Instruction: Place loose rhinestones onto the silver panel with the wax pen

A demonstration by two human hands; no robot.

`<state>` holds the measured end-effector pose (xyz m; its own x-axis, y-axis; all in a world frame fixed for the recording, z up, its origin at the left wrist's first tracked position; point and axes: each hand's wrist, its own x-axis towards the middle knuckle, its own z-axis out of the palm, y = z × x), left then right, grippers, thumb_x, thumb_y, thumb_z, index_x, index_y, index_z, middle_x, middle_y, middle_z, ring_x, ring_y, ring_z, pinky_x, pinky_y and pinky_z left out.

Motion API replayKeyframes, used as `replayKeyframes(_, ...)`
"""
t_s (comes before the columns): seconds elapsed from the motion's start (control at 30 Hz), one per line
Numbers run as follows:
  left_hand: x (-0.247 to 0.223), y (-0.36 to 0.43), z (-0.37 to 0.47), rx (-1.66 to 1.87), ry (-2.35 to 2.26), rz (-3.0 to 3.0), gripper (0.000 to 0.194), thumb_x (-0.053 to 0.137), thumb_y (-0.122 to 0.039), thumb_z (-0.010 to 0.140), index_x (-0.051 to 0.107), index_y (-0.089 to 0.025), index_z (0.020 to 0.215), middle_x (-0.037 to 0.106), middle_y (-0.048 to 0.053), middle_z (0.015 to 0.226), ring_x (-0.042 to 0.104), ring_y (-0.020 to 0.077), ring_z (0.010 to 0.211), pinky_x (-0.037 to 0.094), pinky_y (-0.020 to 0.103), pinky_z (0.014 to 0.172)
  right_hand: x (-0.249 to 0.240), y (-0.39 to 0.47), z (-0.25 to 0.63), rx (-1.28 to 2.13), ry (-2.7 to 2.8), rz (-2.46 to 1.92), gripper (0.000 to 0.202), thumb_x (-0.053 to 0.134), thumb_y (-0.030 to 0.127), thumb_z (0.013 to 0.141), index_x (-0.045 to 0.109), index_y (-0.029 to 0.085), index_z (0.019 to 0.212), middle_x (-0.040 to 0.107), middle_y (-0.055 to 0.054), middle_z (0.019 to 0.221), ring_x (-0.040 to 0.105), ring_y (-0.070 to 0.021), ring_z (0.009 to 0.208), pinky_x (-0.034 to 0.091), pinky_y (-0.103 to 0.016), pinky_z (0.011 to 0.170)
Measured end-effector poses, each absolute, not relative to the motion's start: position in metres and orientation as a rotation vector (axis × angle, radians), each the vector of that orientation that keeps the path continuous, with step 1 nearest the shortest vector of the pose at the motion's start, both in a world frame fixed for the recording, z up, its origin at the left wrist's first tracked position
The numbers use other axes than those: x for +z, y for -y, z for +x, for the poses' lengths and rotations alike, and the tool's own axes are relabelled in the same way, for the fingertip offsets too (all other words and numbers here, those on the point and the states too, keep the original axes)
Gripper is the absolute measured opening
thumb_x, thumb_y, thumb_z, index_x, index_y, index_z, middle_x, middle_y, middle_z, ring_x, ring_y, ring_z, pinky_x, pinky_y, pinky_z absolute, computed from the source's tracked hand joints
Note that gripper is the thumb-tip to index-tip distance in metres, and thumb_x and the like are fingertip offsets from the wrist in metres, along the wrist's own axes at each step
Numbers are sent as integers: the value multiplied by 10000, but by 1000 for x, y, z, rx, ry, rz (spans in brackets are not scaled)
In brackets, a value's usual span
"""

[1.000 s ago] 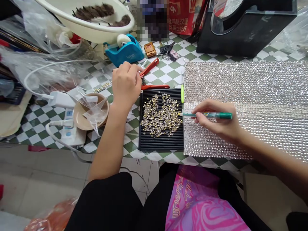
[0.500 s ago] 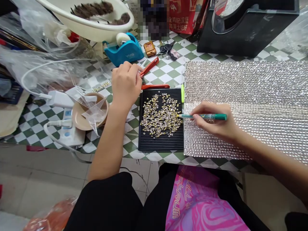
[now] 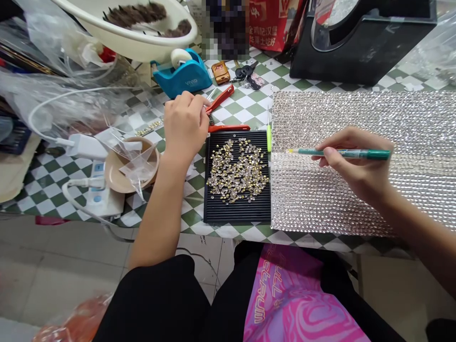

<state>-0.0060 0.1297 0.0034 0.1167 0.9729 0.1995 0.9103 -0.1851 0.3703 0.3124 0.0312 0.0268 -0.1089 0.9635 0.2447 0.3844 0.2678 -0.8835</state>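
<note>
Head view, the only one supplied. The right hand (image 3: 356,166) holds a green pen (image 3: 342,153) in a writing grip, thumb and fingers pinched around the barrel, the shaft lying almost level and its pale tip pointing left over the sparkling rhinestone sheet (image 3: 374,199); judged from this, the low angle lets the tip meet the sheet's surface while the heel of the hand rests on it for steadiness. The tip sits near the sheet's left edge, apart from the black ridged tray (image 3: 237,216) that lies just left of the sheet and touching its border. The tray carries a loose heap of gold-backed stones (image 3: 237,173), kept within short reach of the pen. The left hand (image 3: 185,126) is curled, knuckles up, at the tray's far-left corner, fingertips closed against the handle of the red pliers (image 3: 223,111); whether it truly clasps them cannot be told, as the palm side is hidden. The left forearm runs straight back to the body, the right forearm comes in from the near right. Further off stand a blue tape dispenser (image 3: 183,76), a small brown dish (image 3: 131,164) and a cream basin (image 3: 135,33) on the checked tablecloth (image 3: 249,102).
</note>
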Motion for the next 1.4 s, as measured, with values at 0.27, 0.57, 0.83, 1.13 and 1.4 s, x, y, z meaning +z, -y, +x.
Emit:
replayKeyframes(0.27,3,-130,-5,592,-1922,2248,300,383,-340,939,635,-304,1098,652,74,1116,532,317,1195,336,570,1034,21,-32,311,872,1612,-1283,35,676,242,842,708,246,828,697,2,777,683,-150,649,557,-309,541)
replayKeyframes(0.57,0,-131,-8,601,-1906,2256,305,398,-394,934,622,-320,1128,680,49,958,515,297,1219,331,561,1039,38,-23,300,915,1688,-1221,47,656,209,860,687,242,847,693,3,773,674,-137,652,552,-302,547)
replayKeyframes(0.83,3,-130,-6,593,-1894,2246,292,385,-374,922,617,-318,1090,679,48,1075,508,283,1230,322,561,1043,31,-23,276,1040,1858,-1136,63,650,193,840,663,210,781,679,16,706,625,-87,611,512,-242,550)
replayKeyframes(1.13,0,-131,-7,543,-1932,2303,312,381,-311,943,625,-298,1136,665,51,1137,530,265,1183,355,525,1036,24,-23,275,992,1939,-1110,78,623,190,864,660,188,795,672,8,718,595,-56,614,442,-195,497)
replayKeyframes(1.4,2,-131,-7,475,-1948,2324,354,403,-296,924,620,-288,1203,675,27,1143,540,250,1175,339,490,1012,23,-24,274,950,1952,-1113,89,609,179,865,651,184,787,667,15,708,580,-45,604,437,-187,506)
